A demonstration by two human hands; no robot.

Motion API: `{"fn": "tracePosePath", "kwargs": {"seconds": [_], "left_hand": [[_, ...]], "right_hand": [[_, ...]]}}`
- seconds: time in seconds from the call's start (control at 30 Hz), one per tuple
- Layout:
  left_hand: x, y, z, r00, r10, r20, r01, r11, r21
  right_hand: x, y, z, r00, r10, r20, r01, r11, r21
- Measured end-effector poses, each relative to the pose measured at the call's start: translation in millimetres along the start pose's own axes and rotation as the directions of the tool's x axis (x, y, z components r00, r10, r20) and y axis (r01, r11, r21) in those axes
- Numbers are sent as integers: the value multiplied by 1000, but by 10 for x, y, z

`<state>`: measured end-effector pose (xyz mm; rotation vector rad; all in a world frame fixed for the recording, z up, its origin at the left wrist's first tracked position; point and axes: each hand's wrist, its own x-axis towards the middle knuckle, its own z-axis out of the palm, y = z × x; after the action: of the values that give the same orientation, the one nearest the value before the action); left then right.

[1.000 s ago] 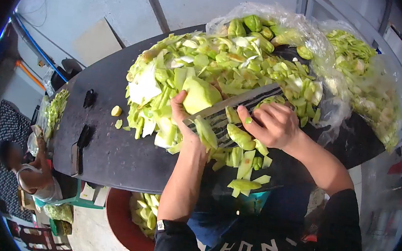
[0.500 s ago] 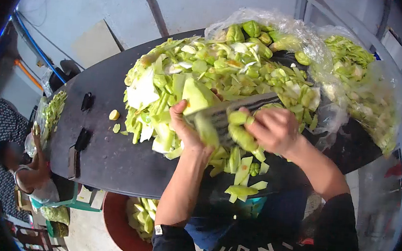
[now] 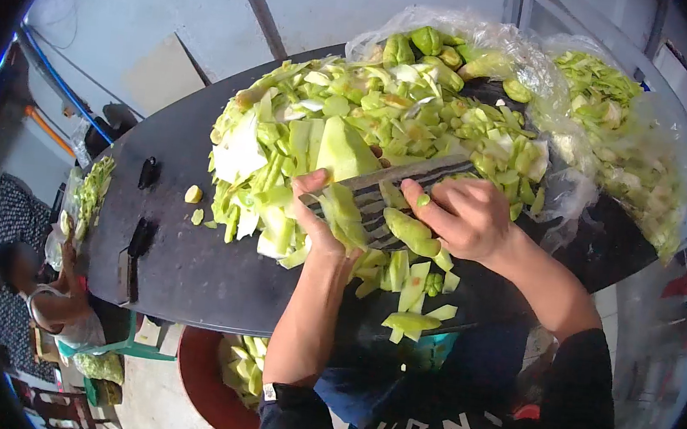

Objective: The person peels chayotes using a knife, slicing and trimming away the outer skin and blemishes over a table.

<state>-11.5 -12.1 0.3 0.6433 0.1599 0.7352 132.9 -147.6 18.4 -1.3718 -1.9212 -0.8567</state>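
My left hand (image 3: 323,217) is closed at the left end of a flat, wide slicer (image 3: 373,205) with dark and pale stripes, tilted above the pile. A pale green chayote piece (image 3: 343,214) lies against it beside my left fingers. My right hand (image 3: 466,217) is curled in front of the slicer's right part, with a small green chayote bit (image 3: 423,199) showing at its fingertips. Its palm side is hidden. Just below lies a longer chayote piece (image 3: 411,233). Behind the slicer rises a large heap of cut chayote (image 3: 285,140); a big pale wedge (image 3: 343,149) stands out.
Whole chayotes (image 3: 426,40) and plastic bags (image 3: 563,136) of slices lie at the back right of the dark table (image 3: 191,275). Below its edge stands a red-brown tub (image 3: 202,382) with chayote pieces. At far left another person (image 3: 66,305) sits, hands raised.
My right hand and the green pieces were blurred by motion and now look sharp. The small bit at my right fingertips shows more clearly. My left hand has barely moved.
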Motion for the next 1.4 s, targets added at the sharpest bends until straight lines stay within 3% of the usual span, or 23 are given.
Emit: {"fn": "tracePosePath", "kwargs": {"seconds": [0.03, 0.17, 0.27, 0.3, 0.4, 0.43, 0.47, 0.57, 0.63, 0.77, 0.8, 0.83, 0.87, 0.93, 0.97, 1.0, 1.23, 1.3, 1.33, 1.37, 1.4], "left_hand": [[2, 0, -7, 1000, -4, -1, 4, 1000, 4], [24, -20, 24, 997, 17, 69, -19, 1000, 17], [24, -12, 2, 990, 14, 139, -19, 999, 35], [-32, -18, 131, 999, 15, 46, -14, 999, -39], [-25, -84, 132, 1000, -1, 20, 2, 999, -48], [-11, -73, 42, 996, -63, 68, 69, 993, -94], [10, -80, 15, 992, -75, 105, 74, 997, 19], [59, -64, -26, 989, -64, 136, 61, 998, 25], [66, -57, 23, 1000, -28, -2, 28, 993, -112], [80, -43, 25, 1000, 3, -13, -6, 974, -226], [80, -38, 29, 1000, 6, -11, -8, 974, -226], [79, -35, 32, 992, 21, -120, -42, 984, -175], [78, -33, 34, 973, 41, -228, -70, 990, -121], [50, -19, 79, 991, 27, -134, -44, 992, -120], [73, -20, -29, 1000, -28, 5, 28, 970, -243], [62, -36, 3, 999, -11, 37, 18, 978, -210], [31, -75, 58, 999, -32, 43, 41, 971, -234], [62, -71, -35, 994, -16, 110, 50, 948, -314], [-8, -21, 66, 993, -44, -114, 24, 985, -171], [16, -33, 52, 989, 7, -150, -29, 989, -144], [76, -36, 58, 982, 64, -175, -85, 989, -117]], "right_hand": [[-10, 52, 56, 999, -13, -42, 13, 1000, 9], [-127, 306, 217, 966, 226, 124, -211, 969, -127], [-159, 257, 190, 973, 209, 102, -194, 971, -138], [-138, 228, 156, 983, 167, 75, -160, 982, -96], [-50, 209, 148, 992, 130, 7, -128, 985, -119], [-96, 339, 266, 976, 216, 43, -208, 968, -143], [-128, 442, 312, 922, 368, 119, -346, 922, -171], [-234, 674, 310, 891, 439, 115, -411, 888, -205], [-250, 659, 244, 861, 490, 136, -458, 864, -208], [-193, 503, 187, 891, 440, 116, -424, 895, -135], [-175, 450, 204, 946, 323, 32, -316, 940, -131], [-161, 387, 217, 979, 198, -50, -204, 969, -137], [-140, 296, 190, 979, 196, -51, -202, 970, -138], [-74, 89, 108, 999, 0, 40, 5, 992, -129], [-35, 24, 130, 998, -62, -8, 61, 990, -130], [0, -36, 148, 991, -124, -56, 116, 984, -135], [60, -145, 118, 988, -149, -34, 145, 984, -102], [30, -42, 154, 994, -109, -18, 106, 988, -108], [0, 20, 172, 998, -66, -3, 65, 991, -117], [-12, 98, 183, 999, 43, 20, -40, 991, -126], [-54, 180, 207, 999, 39, 16, -36, 990, -133]]}}
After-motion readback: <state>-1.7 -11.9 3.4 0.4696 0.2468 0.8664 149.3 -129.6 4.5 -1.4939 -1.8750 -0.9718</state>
